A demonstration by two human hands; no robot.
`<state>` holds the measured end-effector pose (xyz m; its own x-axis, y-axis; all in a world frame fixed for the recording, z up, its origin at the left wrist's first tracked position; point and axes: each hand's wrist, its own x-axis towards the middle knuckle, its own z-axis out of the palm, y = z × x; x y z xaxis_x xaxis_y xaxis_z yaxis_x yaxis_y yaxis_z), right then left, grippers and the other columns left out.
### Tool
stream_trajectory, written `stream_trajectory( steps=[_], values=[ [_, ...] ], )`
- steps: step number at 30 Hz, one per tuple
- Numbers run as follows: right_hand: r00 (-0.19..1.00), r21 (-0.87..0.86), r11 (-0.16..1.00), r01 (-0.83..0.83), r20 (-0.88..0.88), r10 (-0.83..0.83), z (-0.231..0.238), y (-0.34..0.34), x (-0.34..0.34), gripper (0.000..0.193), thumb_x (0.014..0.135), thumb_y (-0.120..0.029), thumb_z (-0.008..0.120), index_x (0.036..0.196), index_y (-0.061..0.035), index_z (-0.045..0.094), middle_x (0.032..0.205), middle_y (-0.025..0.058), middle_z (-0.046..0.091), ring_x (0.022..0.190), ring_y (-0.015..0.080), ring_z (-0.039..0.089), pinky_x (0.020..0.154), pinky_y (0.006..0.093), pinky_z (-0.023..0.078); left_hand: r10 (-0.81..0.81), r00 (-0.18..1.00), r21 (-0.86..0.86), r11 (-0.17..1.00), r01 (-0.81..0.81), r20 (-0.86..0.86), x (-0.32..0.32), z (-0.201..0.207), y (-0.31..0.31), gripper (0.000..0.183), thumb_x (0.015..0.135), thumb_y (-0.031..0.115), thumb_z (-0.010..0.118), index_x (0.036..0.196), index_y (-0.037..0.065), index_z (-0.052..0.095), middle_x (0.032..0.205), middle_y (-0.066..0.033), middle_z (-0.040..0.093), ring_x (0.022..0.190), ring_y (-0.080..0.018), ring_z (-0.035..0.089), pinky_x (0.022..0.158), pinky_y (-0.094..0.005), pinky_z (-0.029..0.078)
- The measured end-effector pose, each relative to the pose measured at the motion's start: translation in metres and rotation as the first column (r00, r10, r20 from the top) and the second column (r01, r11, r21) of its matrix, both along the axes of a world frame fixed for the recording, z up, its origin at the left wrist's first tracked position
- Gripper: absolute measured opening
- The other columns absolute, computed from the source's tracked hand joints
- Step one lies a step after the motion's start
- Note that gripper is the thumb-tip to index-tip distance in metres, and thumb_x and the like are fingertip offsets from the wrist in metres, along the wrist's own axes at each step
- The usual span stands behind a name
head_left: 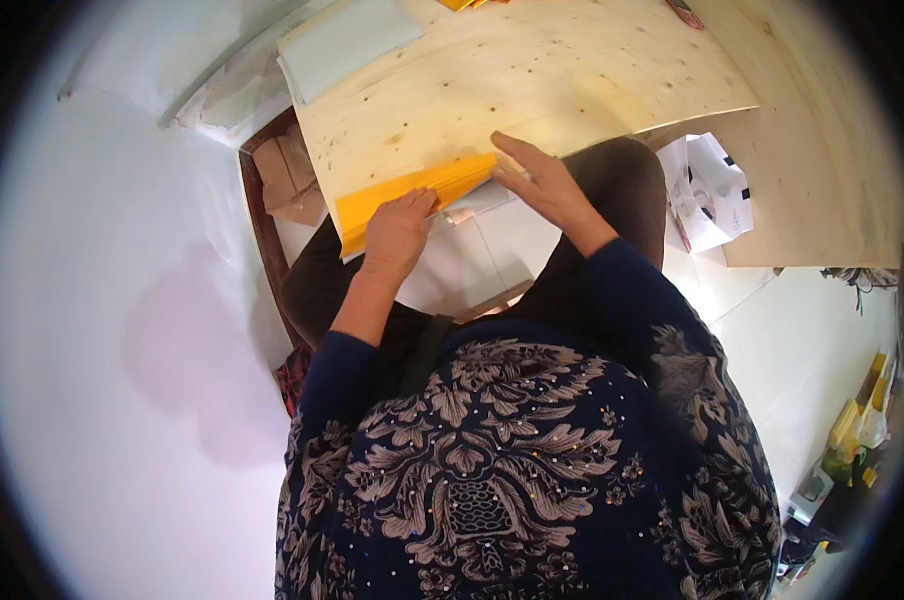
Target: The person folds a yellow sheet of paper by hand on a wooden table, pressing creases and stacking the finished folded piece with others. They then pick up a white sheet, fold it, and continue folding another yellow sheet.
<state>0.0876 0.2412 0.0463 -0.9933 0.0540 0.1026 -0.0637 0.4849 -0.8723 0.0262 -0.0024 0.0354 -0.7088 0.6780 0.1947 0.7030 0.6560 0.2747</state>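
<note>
A long folded sheet of yellow paper (380,196) lies along the near edge of the wooden board, with layered folds showing toward its right end. My left hand (400,228) is closed on the paper's near edge, left of its middle, fingers together on top; the thumb is hidden. At the paper's right end is my right hand (542,178), open, with its index finger stretched out over the board and the other fingertips close to the paper's tip. Whether those fingertips touch it I cannot tell.
The pale wooden board (532,70) carries a stack of light grey sheets (352,45) at the far left and orange-yellow pieces (462,4) at the far edge. A brown paper bundle (287,178) sits below left. A white bag (707,190) stands right of my knee.
</note>
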Motion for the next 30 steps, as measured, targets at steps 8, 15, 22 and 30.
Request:
stream_trajectory(
  steps=[8, 15, 22, 30],
  values=[
    [0.969, -0.134, 0.991, 0.028, -0.238, -0.06, 0.098, 0.003, 0.067, 0.061, 0.074, -0.027, 0.085, 0.125, -0.002, 0.062, 0.119, 0.0175, 0.065, 0.114, 0.0267, 0.062, 0.096, 0.0345, 0.049, -0.175, 0.75, 0.293, 0.956, -0.027, 0.638, 0.039, 0.115, 0.005, 0.027, 0.096, 0.026, 0.061, 0.095, -0.001, 0.062, 0.072, -0.0001, 0.053, 0.069, -0.0131, 0.049, 0.064, -0.0289, 0.044],
    [0.969, -0.352, 0.93, 0.107, -0.174, -0.177, 0.119, -0.008, 0.084, 0.034, 0.081, -0.016, 0.08, 0.109, 0.0002, 0.067, 0.095, 0.0092, 0.068, 0.088, 0.0158, 0.064, 0.08, 0.0278, 0.052, -0.191, 0.759, 0.23, 0.972, 0.056, 0.622, 0.062, 0.147, 0.014, 0.026, 0.095, 0.023, 0.063, 0.101, -0.002, 0.062, 0.077, -0.0007, 0.055, 0.072, -0.0115, 0.047, 0.065, -0.0276, 0.043],
    [0.97, -0.398, 0.916, 0.058, -0.196, -0.147, 0.121, -0.011, 0.094, 0.015, 0.086, -0.011, 0.076, 0.087, 0.0012, 0.068, 0.077, 0.001, 0.06, 0.069, 0.007, 0.052, 0.06, 0.0224, 0.042, -0.204, 0.834, 0.482, 0.872, -0.082, 0.512, 0.07, 0.164, 0.037, 0.031, 0.084, 0.015, 0.073, 0.11, -0.001, 0.068, 0.099, -0.0093, 0.071, 0.092, -0.0176, 0.065, 0.085, -0.028, 0.05],
    [0.984, -0.363, 0.93, 0.059, -0.135, -0.116, 0.118, -0.014, 0.096, 0.015, 0.083, -0.011, 0.077, 0.088, 0.0003, 0.068, 0.076, 0.002, 0.06, 0.067, 0.0082, 0.052, 0.059, 0.0231, 0.043, -0.243, 0.789, 0.582, 0.795, -0.172, 0.564, 0.07, 0.17, 0.067, 0.018, 0.08, 0.008, 0.074, 0.097, 0.001, 0.071, 0.087, -0.0047, 0.068, 0.082, -0.0113, 0.061, 0.074, -0.0243, 0.049]
  ],
)
